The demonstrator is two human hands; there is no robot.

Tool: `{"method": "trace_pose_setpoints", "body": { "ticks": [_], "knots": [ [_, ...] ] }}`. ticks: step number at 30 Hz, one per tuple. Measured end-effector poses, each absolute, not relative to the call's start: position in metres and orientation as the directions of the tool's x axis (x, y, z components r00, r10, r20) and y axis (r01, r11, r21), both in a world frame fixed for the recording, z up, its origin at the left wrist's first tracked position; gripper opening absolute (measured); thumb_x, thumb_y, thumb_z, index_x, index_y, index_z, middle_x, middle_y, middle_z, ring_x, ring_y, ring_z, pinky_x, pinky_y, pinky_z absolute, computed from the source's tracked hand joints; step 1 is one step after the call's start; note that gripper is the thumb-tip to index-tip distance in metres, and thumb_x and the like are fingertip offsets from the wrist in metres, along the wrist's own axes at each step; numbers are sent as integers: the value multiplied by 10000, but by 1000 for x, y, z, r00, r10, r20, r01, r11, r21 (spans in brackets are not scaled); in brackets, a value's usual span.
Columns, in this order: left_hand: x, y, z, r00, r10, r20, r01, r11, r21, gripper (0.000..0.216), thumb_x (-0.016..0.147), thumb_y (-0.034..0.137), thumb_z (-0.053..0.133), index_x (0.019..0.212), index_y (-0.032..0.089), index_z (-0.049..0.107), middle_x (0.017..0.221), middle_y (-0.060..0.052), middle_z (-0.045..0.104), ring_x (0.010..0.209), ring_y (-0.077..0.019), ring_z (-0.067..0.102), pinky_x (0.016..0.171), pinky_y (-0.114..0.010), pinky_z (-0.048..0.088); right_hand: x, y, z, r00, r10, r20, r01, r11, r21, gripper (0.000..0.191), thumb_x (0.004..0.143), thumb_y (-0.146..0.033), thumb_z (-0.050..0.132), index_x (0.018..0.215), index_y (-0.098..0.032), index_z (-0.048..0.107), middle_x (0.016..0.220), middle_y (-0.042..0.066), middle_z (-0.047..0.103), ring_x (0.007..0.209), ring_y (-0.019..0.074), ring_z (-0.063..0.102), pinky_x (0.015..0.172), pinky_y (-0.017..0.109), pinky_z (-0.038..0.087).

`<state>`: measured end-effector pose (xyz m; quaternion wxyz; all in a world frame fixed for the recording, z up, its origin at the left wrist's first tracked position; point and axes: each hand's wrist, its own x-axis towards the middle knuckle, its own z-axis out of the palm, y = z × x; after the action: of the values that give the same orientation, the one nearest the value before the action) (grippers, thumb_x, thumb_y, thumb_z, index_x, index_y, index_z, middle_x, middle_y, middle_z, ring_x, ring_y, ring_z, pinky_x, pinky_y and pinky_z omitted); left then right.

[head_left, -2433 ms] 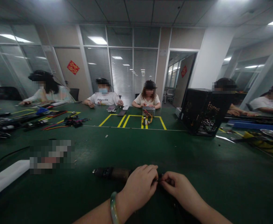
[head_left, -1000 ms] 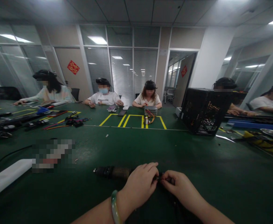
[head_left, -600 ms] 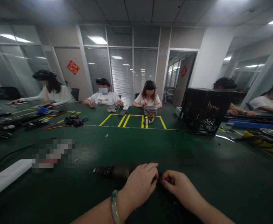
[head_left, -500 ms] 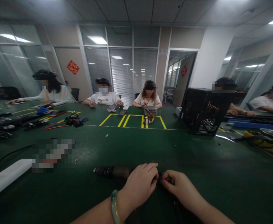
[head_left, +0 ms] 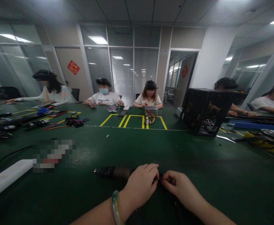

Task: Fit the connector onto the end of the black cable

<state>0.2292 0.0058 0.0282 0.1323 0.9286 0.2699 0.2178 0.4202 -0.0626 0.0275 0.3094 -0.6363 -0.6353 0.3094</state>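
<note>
On the green table in front of me lies a dark cylindrical power tool, with a brown body, a black ribbed front and a small metal tip pointing left. Over its rear end my left hand is closed, fingers bent down around it; a green bangle circles that wrist. Close to its fingertips, my right hand pinches thumb and forefinger together. Something small and dark sits between the two hands, too hidden to name. Dark shapes below the hands blend into the shadow.
A black computer case stands at the right. Cables lie at the left, and a power supply with coloured wires is across the table. A white strip-like object rests at the near left. Several people sit around the table.
Both hands hold almost the same position at the tool's rear end. Across the table, a person's hands have shifted slightly near the power supply.
</note>
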Motion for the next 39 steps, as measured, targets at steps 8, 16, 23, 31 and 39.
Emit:
{"method": "trace_pose_setpoints", "body": {
  "ticks": [8, 16, 23, 31, 39],
  "knots": [
    [229, 4, 34, 758, 559, 336, 434, -817, 380, 134, 826, 140, 581, 936, 213, 556, 1260, -13, 563, 1118, -211, 534, 968, -400, 426, 419, -64, 29, 11, 1000, -8, 610, -13, -792, 129, 854, -262, 582, 826, -198, 691, 758, -8, 683, 691, 154, 616, 597, 213, 413],
    [229, 6, 29, 749, 570, 337, 439, -809, 392, 147, 819, 158, 612, 938, 218, 550, 1290, -11, 550, 1142, -214, 525, 981, -409, 421, 418, -62, 27, 8, 1000, 1, 614, -4, -789, 112, 851, -250, 586, 815, -196, 678, 749, -16, 671, 677, 144, 599, 588, 203, 400],
    [229, 6, 31, 772, 527, 354, 416, -841, 346, 134, 831, 117, 602, 915, 213, 561, 1264, 3, 564, 1126, -196, 529, 979, -383, 414, 419, -62, 25, -3, 1000, 26, 616, 22, -787, 109, 846, -229, 586, 814, -196, 685, 728, -22, 662, 672, 140, 592, 594, 201, 396],
    [229, 5, 33, 776, 519, 359, 408, -847, 341, 77, 851, 153, 599, 899, 206, 573, 1229, -8, 583, 1108, -209, 539, 965, -392, 423, 419, -62, 24, 0, 1000, 27, 612, 21, -791, 112, 852, -244, 587, 816, -203, 684, 756, -20, 677, 698, 148, 614, 604, 208, 399],
    [228, 5, 30, 753, 566, 336, 453, -816, 359, 181, 829, 171, 617, 995, 209, 558, 1293, -33, 542, 1143, -221, 527, 966, -395, 433, 419, -62, 26, 5, 1000, 13, 609, 7, -793, 110, 850, -245, 591, 795, -200, 675, 741, -21, 670, 681, 144, 601, 591, 201, 397]
  ]
}}
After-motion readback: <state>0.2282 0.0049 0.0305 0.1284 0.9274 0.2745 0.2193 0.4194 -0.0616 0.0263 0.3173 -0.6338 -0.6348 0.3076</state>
